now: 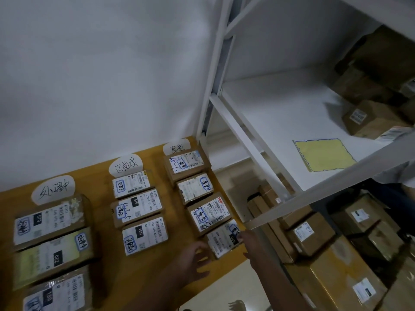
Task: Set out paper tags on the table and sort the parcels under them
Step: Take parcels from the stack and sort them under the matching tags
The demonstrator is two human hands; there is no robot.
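We look down on a yellow tabletop [101,194] where cardboard parcels lie in three columns, each headed by a white paper tag with handwritten characters: the left tag [53,189] tops three parcels, the middle tag [126,167] three, the right tag [176,146] four. Our two hands meet at the nearest parcel of the right column [223,240] — the left hand [194,259] lies with fingers spread against its near-left corner, the right hand [247,237] touches its right edge, though whether the fingers grip it we cannot tell. That parcel sits at the tabletop's right edge, just below the third one [208,213]. To the right stands a white metal shelf rack [247,135]; a yellow sheet [323,154] lies on its shelf, with brown boxes [368,117] farther back and more boxes [312,236] on the level below. The lowest left parcel [58,292] is cut off by the frame — the labels' small print is too blurred to read.
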